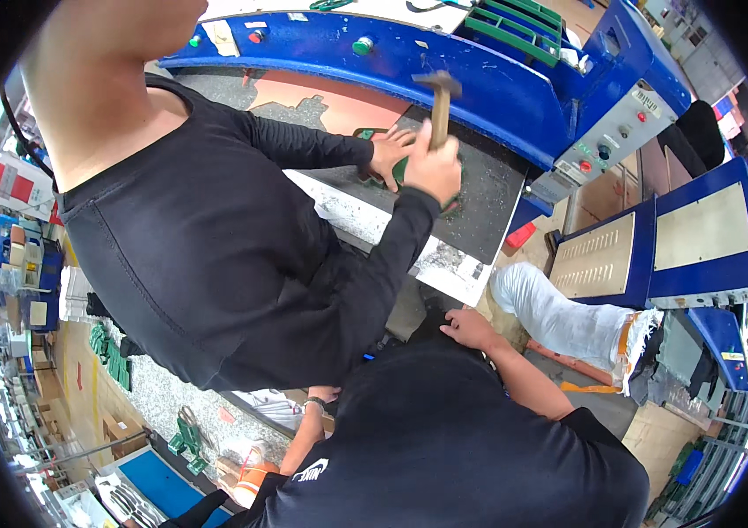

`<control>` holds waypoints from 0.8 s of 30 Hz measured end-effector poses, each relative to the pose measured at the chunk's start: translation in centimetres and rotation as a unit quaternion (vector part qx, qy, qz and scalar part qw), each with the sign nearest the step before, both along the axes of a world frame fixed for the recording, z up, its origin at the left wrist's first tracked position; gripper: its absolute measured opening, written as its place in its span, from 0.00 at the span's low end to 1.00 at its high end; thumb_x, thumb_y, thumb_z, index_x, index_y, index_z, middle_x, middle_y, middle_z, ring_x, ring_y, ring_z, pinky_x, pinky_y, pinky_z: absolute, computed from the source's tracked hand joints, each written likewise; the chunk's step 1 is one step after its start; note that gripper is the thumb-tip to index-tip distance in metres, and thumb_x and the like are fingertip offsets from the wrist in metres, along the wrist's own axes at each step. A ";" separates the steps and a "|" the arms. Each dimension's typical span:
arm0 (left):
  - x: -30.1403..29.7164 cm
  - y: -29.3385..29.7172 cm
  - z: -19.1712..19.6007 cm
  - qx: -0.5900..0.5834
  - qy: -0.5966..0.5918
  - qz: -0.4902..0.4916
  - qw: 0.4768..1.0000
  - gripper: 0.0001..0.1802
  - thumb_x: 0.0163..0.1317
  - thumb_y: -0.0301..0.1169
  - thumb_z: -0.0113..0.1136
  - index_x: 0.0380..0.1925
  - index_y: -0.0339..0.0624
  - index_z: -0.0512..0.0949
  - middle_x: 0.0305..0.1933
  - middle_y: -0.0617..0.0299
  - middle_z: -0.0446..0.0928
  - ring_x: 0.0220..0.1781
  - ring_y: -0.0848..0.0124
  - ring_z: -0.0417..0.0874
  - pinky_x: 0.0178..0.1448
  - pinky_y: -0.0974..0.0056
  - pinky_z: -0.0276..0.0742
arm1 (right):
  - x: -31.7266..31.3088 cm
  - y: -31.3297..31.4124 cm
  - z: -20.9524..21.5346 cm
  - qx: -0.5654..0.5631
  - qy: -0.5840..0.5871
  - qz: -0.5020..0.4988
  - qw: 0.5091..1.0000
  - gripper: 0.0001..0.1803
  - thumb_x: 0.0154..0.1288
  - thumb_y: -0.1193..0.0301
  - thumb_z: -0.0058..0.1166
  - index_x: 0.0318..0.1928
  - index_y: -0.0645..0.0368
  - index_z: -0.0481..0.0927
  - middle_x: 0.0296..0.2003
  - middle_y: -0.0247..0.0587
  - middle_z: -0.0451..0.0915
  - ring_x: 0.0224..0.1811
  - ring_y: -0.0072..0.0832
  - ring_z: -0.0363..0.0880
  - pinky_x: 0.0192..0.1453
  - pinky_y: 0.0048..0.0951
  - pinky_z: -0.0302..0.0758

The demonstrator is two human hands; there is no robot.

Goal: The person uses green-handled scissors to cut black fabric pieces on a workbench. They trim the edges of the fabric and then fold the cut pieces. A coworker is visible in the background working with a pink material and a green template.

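Observation:
My right hand [469, 329] rests on my dark-clothed leg, fingers loosely apart and nothing in them. Lower down on the left is my left hand [325, 393], beside the co-worker's back; its fingers are mostly hidden. A band circles that wrist. In front of me a co-worker in a black long-sleeved top [216, 238] leans over a dark work board [484, 207]. The co-worker's one hand raises a hammer [440, 101] with a wooden handle. Their other hand [389, 157] presses near a green frame-like piece [399, 171] on the board, partly covered by the hands.
A blue machine beam [304, 44] with coloured buttons runs behind the board, with a grey control panel [607, 141] at its right. Green frames [515, 31] lie on top. A white wrapped sack [568, 321] stands to my right, near a blue cabinet [700, 233].

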State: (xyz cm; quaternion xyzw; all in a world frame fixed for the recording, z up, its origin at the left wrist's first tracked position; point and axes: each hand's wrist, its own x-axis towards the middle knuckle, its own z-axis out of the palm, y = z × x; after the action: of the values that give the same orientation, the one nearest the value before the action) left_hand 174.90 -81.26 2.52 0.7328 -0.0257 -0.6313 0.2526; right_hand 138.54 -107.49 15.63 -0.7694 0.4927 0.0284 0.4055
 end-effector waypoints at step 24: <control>0.0 -1.6 0.6 -0.008 -0.030 0.016 0.999 0.13 0.69 0.36 0.57 0.51 0.47 0.78 0.29 0.70 0.78 0.24 0.77 0.77 0.23 0.69 0.72 | 0.3 0.0 0.5 0.012 -0.019 -0.026 0.999 0.17 0.63 0.60 0.60 0.42 0.61 0.80 0.35 0.49 0.85 0.40 0.45 0.83 0.42 0.42 0.77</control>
State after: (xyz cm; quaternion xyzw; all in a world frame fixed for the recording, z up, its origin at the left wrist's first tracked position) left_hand 174.87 -82.83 3.09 0.7497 -0.0263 -0.6045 0.2680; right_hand 138.85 -107.53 16.15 -0.7521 0.5042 0.0095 0.4242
